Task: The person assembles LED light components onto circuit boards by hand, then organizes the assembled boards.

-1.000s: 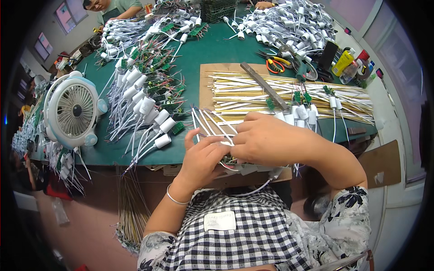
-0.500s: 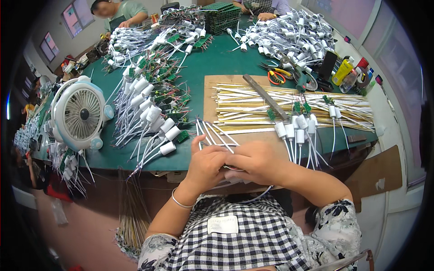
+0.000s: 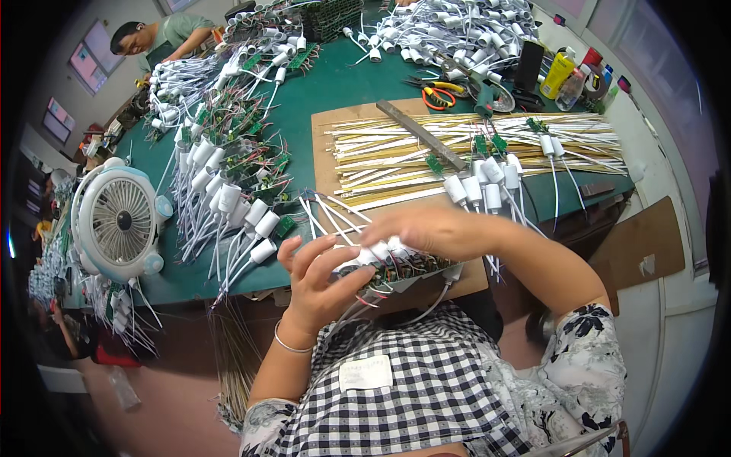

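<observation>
A row of green circuit boards (image 3: 415, 266) with white cylindrical caps and thin coloured wires lies close in front of me at the table's near edge. My left hand (image 3: 311, 283) is at its left end, fingers spread and thumb against the boards. Over the white caps reaches my right hand (image 3: 430, 230), its fingers blurred by motion; whether they grip anything is unclear. White cables (image 3: 329, 215) stick out beyond the row, between it and the board. Beneath the boards a pale edge shows, mostly hidden.
White and tan strips (image 3: 365, 164) cover a brown board (image 3: 324, 152), with a metal bar (image 3: 419, 133) across them. Capped cables lie right and left (image 3: 228, 198). A fan (image 3: 122, 221), pliers (image 3: 438, 95) and bottles (image 3: 560, 74) stand around. Another person (image 3: 171, 38) sits at the far left.
My hands have drawn apart; the left fingers have spread, and the right hand now reaches over the caps. The row of circuit boards, mostly hidden before, shows. The whole view has shifted.
</observation>
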Demonstrator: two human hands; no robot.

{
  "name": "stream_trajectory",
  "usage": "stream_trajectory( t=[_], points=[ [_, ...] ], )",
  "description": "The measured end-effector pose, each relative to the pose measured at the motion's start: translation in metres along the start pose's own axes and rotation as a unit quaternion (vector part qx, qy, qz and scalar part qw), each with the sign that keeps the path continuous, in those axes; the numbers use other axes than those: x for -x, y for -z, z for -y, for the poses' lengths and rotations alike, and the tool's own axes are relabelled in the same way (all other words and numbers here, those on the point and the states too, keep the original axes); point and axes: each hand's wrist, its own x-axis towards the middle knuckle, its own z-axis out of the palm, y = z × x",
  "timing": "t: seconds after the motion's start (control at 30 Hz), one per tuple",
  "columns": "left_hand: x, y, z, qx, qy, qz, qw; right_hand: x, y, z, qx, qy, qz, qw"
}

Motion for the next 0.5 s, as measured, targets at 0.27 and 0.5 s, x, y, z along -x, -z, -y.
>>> stream_trajectory(
  t=[0.27, 0.5],
  points=[
    [0.012, 0.000, -0.001, 0.000, -0.009, -0.005, 1.000, -0.005, -0.006, -0.016, -0.013, -0.067, 0.090, 0.994],
    [-0.005, -0.005, -0.004, 0.091, 0.054, 0.088, 0.991, 0.008, -0.013, 0.003, 0.033, -0.154, 0.096, 0.983]
  ],
)
